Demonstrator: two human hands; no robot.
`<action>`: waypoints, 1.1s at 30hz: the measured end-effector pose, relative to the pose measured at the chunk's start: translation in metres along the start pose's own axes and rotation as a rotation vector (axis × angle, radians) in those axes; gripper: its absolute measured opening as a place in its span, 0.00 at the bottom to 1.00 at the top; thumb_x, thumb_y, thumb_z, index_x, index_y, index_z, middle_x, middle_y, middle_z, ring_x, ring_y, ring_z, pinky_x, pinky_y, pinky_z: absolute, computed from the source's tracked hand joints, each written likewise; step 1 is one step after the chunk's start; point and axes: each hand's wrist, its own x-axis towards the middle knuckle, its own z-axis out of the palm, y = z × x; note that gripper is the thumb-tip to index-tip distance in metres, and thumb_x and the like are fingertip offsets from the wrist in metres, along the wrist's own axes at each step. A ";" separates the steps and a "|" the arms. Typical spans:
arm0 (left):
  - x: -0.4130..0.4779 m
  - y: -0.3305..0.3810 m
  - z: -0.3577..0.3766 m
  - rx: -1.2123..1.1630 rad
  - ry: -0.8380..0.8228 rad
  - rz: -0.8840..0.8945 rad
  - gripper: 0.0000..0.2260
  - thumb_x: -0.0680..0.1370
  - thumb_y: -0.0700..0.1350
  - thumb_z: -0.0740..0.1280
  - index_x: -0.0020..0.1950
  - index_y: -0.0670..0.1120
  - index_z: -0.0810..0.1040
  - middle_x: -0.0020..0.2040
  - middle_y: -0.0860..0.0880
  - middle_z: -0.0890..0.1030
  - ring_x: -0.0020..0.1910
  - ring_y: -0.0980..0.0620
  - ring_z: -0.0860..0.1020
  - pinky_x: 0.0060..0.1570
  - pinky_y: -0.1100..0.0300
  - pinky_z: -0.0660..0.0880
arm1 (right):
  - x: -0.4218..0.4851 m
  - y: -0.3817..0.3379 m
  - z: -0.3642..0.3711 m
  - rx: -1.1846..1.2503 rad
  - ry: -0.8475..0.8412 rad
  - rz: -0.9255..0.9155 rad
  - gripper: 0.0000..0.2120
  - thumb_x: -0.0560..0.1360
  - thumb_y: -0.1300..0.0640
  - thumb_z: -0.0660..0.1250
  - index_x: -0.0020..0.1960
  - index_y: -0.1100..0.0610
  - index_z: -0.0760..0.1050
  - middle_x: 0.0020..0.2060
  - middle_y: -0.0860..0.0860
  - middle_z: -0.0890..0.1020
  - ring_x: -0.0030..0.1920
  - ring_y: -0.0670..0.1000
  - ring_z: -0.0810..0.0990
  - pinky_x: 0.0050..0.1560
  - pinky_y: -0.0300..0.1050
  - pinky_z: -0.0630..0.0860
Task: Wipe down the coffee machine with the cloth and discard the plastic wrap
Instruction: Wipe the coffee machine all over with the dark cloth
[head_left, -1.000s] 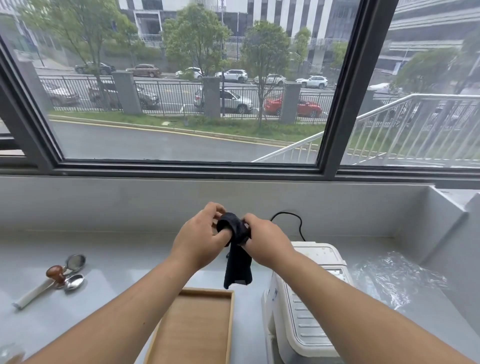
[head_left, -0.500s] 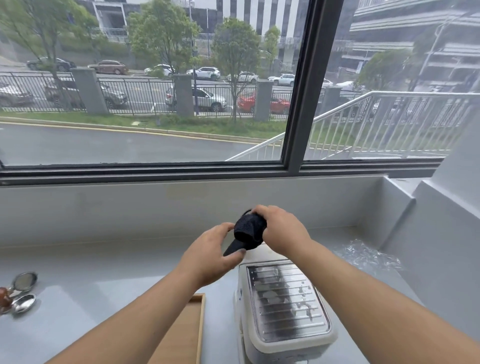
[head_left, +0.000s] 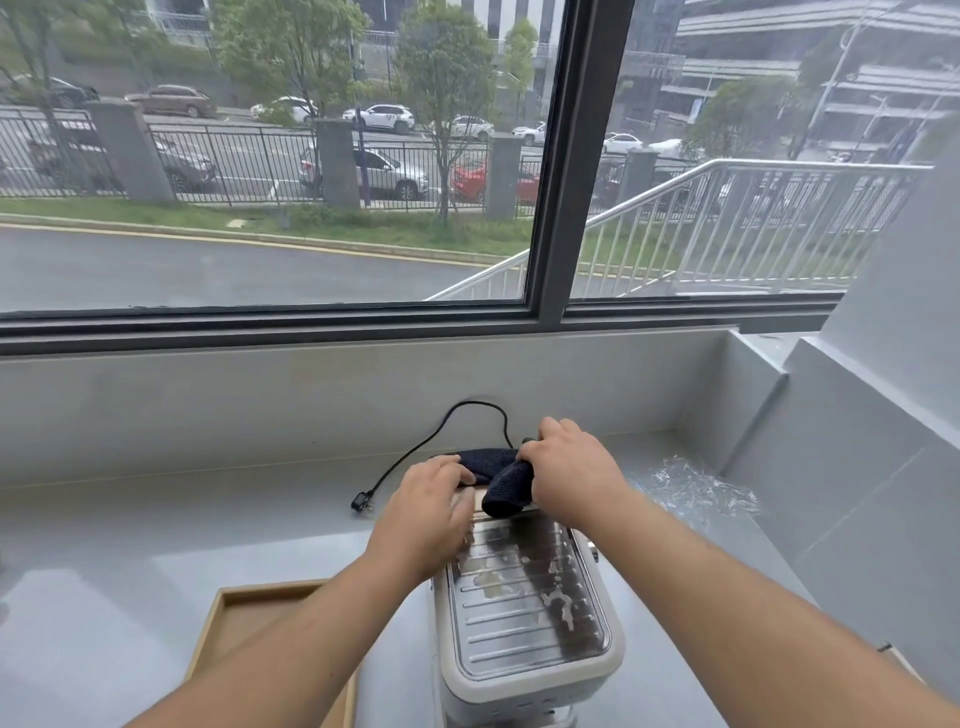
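Your dark cloth (head_left: 496, 470) sits at the centre of the frame, bunched on the far end of the coffee machine (head_left: 524, 613), which stands on the grey tabletop (head_left: 130, 545) at lower centre. Your right hand (head_left: 569, 470) is closed around the cloth's near end, pinning it to the machine's top. Your left hand (head_left: 423, 512) lies just left of it with the fingers loosely curled, the tips touching the cloth's left edge; I cannot tell whether it truly grips the fabric or only steadies it. Below the hands, the ribbed metal top tray of the machine shows blotchy marks, so the wiping looks barely begun.

The step in hand appears to be the start of the wipe-down. The next move probably calls for flattening the cloth under one palm and drawing it toward you along the ribs, with the other hand bracing the casing so the machine does not slide.

Further out, the crumpled plastic wrap (head_left: 696, 488) lies on the tabletop at right, not yet discarded. A black power cord (head_left: 470, 415) loops behind the machine, its plug loose at left. A wooden tray (head_left: 234, 618) rests at lower left.
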 end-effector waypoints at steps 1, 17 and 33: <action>0.002 0.002 0.001 -0.008 0.035 -0.001 0.11 0.83 0.47 0.62 0.62 0.50 0.81 0.66 0.53 0.79 0.69 0.50 0.70 0.69 0.59 0.64 | -0.001 -0.002 -0.001 -0.009 0.005 -0.006 0.17 0.76 0.54 0.61 0.60 0.52 0.81 0.53 0.54 0.73 0.56 0.58 0.72 0.53 0.52 0.71; 0.013 0.002 0.014 -0.274 0.125 -0.110 0.36 0.79 0.70 0.45 0.78 0.51 0.70 0.79 0.52 0.69 0.80 0.53 0.61 0.78 0.51 0.59 | 0.019 -0.048 0.018 0.434 0.100 0.019 0.06 0.77 0.48 0.63 0.50 0.49 0.69 0.49 0.51 0.80 0.53 0.57 0.76 0.46 0.51 0.72; 0.036 0.004 -0.006 -0.917 -0.154 -0.414 0.37 0.71 0.76 0.61 0.67 0.50 0.78 0.61 0.48 0.85 0.58 0.55 0.83 0.60 0.59 0.77 | 0.007 -0.065 0.025 0.430 0.130 -0.131 0.15 0.74 0.46 0.60 0.57 0.51 0.75 0.41 0.50 0.82 0.48 0.57 0.78 0.45 0.54 0.77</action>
